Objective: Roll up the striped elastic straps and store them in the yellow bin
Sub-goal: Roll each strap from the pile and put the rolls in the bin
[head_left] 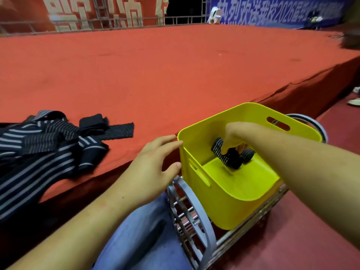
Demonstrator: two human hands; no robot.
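Left hand spread at yellow bin — right hand clamps one of two rolls.

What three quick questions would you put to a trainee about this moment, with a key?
1. True or false: the right hand grips a rolled strap inside the yellow bin.
2. Where do the unrolled straps lie? A: in the bin. B: on the red carpet. C: in the left hand.
3. In a few words: what is the left hand touching?

Key
1. True.
2. B.
3. The near left corner of the bin, fingertip at the rim, fingers straight.
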